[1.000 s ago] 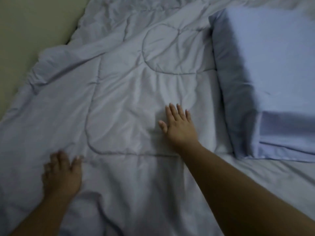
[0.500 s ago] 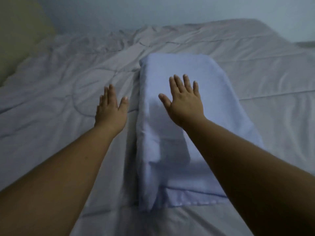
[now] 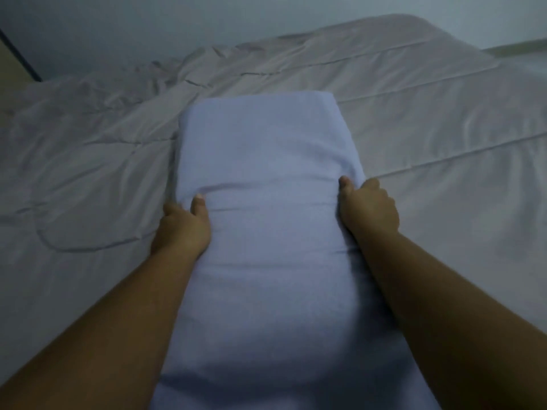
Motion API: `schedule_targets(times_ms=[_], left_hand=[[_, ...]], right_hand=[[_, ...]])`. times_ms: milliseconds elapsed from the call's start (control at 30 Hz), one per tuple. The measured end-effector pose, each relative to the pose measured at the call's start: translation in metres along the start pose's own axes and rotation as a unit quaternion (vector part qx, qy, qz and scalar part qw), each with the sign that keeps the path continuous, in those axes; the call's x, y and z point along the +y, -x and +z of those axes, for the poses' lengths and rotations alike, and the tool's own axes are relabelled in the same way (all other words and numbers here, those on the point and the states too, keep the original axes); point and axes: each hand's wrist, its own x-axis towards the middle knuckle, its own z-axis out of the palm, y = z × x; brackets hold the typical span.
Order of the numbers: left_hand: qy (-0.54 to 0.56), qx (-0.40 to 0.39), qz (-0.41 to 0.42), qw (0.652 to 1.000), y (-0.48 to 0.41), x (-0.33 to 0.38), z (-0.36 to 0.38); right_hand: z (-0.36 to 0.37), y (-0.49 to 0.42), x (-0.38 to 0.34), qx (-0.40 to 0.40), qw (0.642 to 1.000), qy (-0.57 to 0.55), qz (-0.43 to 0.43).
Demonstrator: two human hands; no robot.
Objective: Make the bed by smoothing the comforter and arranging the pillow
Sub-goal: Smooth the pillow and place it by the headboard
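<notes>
Closest to the camera, two bare forearms reach forward from the bottom corners of the dim, bluish view, one on each side of a long pale blue pillow (image 3: 266, 232) that runs lengthwise away from the viewer down the middle of the bed. The pillow's near end fills the bottom centre of the frame and its far end, squared off, lies about halfway up. Partway along its length, the left hand (image 3: 182, 226) grips the pillow's left edge: the thumb lies on top of the fabric, pointing away from the viewer, while the fingers curl down around the side and out of sight beneath. Opposite it, the right hand (image 3: 368, 207) grips the right edge in the same way, thumb on top and fingers wrapped over the side. Both hands are closed on the pillow, and the cover puckers into shallow creases that run across between the two thumbs. Under and around the pillow spreads a light grey quilted comforter (image 3: 97, 173), with a stitched curved seam visible to the left of the left hand. On the right side the comforter lies fairly flat, marked by long straight stitch lines. Further back on the left it is rumpled and bunched into folds. Beyond the far edge of the bed stands a plain pale wall (image 3: 148, 25).
</notes>
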Motion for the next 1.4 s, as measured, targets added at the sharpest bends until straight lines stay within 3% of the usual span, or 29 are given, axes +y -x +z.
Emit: schedule_targets(times_ms=[300,633,1067,1400], left_hand=[[0.004,0.024,0.052,0.998,-0.001,0.003,0.004],[0.064,0.021,0.096,0.993,0.046,-0.009,-0.053],[0.103,0.081,0.098,0.986,0.121,-0.072,-0.155],[0.147,0.076,0.108,0.980,0.243,-0.175,-0.244]], right_hand=[[0.006,-0.012,-0.002,-0.008,1.000,-0.017,-0.017],[-0.040,0.027,-0.008,0.014,0.997,0.006,-0.071],[-0.102,0.149,-0.034,0.049,0.990,-0.005,-0.133],[-0.160,0.317,-0.008,0.067,0.987,-0.006,-0.148]])
